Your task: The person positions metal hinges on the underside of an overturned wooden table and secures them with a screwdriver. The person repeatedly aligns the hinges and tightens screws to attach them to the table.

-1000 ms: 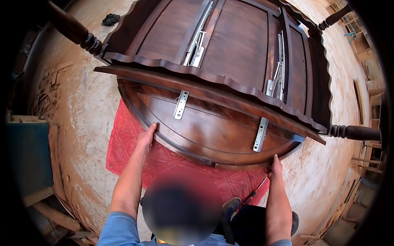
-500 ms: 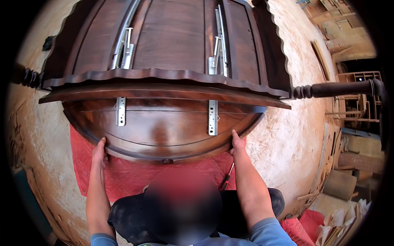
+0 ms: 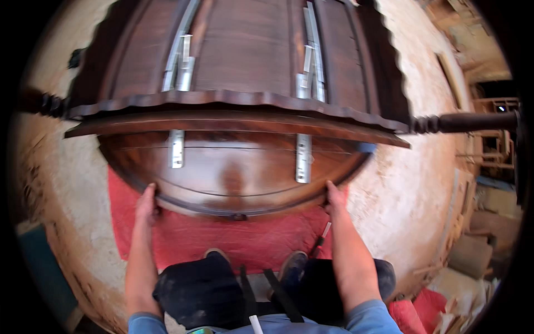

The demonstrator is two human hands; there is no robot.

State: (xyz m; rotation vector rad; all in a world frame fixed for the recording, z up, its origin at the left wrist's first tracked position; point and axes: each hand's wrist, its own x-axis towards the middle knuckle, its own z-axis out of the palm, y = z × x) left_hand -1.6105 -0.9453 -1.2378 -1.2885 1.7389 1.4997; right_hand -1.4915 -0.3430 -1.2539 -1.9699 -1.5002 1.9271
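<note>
"So, what is the left hand (image 3: 146, 205) doing?"

"It's holding the half-round board (image 3: 267, 167) by its curved rim. Its grip is closed on the wood, thumb on top. The other fingers are mostly hidden, so I can't see how far under they go."

"And the right hand (image 3: 335, 199)?"

"Same thing, on the right part of the rim. That grip is closed on the board too, with its thumb up top."

"Where is the board, then?"

"In front of the person, over a red cloth (image 3: 239, 239) on the floor (image 3: 395, 183). Its round side points at the person. Its straight side goes up to a long dark plank (image 3: 239, 121), and I can't tell if they touch."

"What are those shiny bits?"

"Two metal strips (image 3: 303, 158) poke out from the plank's edge, over the board. They're well apart."

"What's past the plank?"

"A big brown table (image 3: 247, 55), with its underside showing. It has a wavy edge (image 3: 239, 99), and a bumpy leg (image 3: 467, 123) sticks out on the right. Metal rails (image 3: 317, 67) sit on it."

"Anything near the feet?"

"A blurry screwdriver (image 3: 317, 245) lies on the cloth, near the person's right shoe (image 3: 293, 266)."
</note>
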